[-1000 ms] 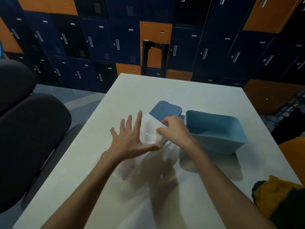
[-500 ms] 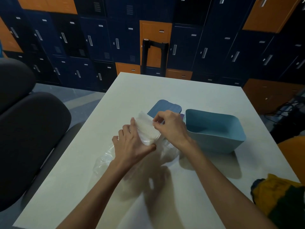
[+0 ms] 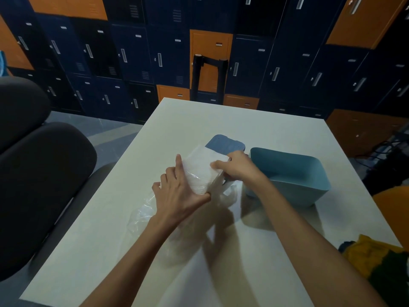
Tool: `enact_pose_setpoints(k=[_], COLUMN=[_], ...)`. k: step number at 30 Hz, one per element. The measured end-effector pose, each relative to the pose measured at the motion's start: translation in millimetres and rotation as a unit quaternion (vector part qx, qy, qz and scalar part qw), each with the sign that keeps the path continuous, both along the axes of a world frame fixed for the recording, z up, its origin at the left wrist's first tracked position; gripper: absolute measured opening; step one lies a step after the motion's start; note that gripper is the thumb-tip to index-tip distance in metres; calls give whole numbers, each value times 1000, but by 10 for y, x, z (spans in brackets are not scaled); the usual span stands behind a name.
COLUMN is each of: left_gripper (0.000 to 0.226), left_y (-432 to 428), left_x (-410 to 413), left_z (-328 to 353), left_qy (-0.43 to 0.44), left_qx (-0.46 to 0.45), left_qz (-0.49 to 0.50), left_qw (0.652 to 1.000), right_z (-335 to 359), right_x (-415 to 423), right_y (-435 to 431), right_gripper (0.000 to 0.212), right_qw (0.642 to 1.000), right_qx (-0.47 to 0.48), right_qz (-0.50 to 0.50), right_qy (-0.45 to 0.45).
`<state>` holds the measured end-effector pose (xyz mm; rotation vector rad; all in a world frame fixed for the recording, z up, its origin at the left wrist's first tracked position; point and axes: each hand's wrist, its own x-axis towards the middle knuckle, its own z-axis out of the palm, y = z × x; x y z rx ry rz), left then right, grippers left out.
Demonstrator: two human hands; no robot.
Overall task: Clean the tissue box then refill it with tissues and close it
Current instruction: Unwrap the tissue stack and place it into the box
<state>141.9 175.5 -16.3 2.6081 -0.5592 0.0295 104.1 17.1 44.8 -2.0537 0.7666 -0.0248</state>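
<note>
A white stack of tissues (image 3: 202,170) is held up over the middle of the white table (image 3: 221,120), partly out of its clear plastic wrapper (image 3: 146,214). My left hand (image 3: 177,193) grips the stack's near left side. My right hand (image 3: 238,167) pinches its right edge. The open light-blue tissue box (image 3: 292,176) stands just right of my right hand, with nothing visible inside. Its darker blue lid (image 3: 225,145) lies flat behind the stack.
A yellow and green cloth (image 3: 376,260) lies at the table's near right corner. A black office chair (image 3: 39,173) stands left of the table. Blue and orange lockers (image 3: 132,52) fill the back wall, with a black handle frame (image 3: 209,69) behind the table's far edge.
My left hand went from spread flat to gripping the tissue stack. Both hands raised the stack and drew it further out of the wrapper, which now trails toward me.
</note>
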Motion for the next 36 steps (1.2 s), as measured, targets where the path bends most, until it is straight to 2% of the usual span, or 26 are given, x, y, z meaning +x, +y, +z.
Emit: enact_pose_setpoints(k=[5, 9, 12, 14, 15, 19, 22, 24, 26, 30, 34, 36], left_gripper=[123, 127, 127, 127, 127, 128, 129, 129, 129, 132, 140, 136], left_y=[-1, 20, 42, 57, 63, 72, 66, 65, 63, 84, 142, 118], left_x=[-11, -16, -20, -22, -22, -32, -30, -31, -35, -15, 32, 81], left_z=[-2, -12, -42, -60, -62, -79, -94, -100, -108, -113, -94, -20], left_qy=[5, 10, -2, -8, -12, -18, -21, -22, -19, 3, 71, 98], left_qx=[-1, 4, 6, 8, 9, 6, 0, 0, 0, 8, -2, -20], left_qz=[1, 3, -5, -6, -6, -2, 2, 1, 4, -3, -35, -46], left_qw=[1000, 1000, 1000, 1000, 1000, 1000, 1000, 1000, 1000, 1000, 997, 994], right_z=[-6, 51, 145, 211, 204, 50, -84, -155, -198, -96, 190, 339], right_x=[-23, 11, 35, 54, 71, 70, 44, 37, 53, 99, 55, 1], right_y=[71, 85, 21, -60, -109, -200, -191, -146, -99, -132, -224, -271], right_gripper=[22, 22, 24, 14, 15, 50, 37, 26, 25, 16, 19, 21], right_qw=[995, 995, 990, 983, 981, 960, 937, 943, 946, 948, 949, 938], right_qx=[-73, -84, -99, -90, -57, 201, 297, 292, 285, 220, 118, 112], right_qz=[19, 27, -23, -66, -85, -131, -132, -118, -109, -120, -106, -80], right_qy=[-57, -55, -96, -146, -162, -148, -127, -106, -113, -196, -271, -317])
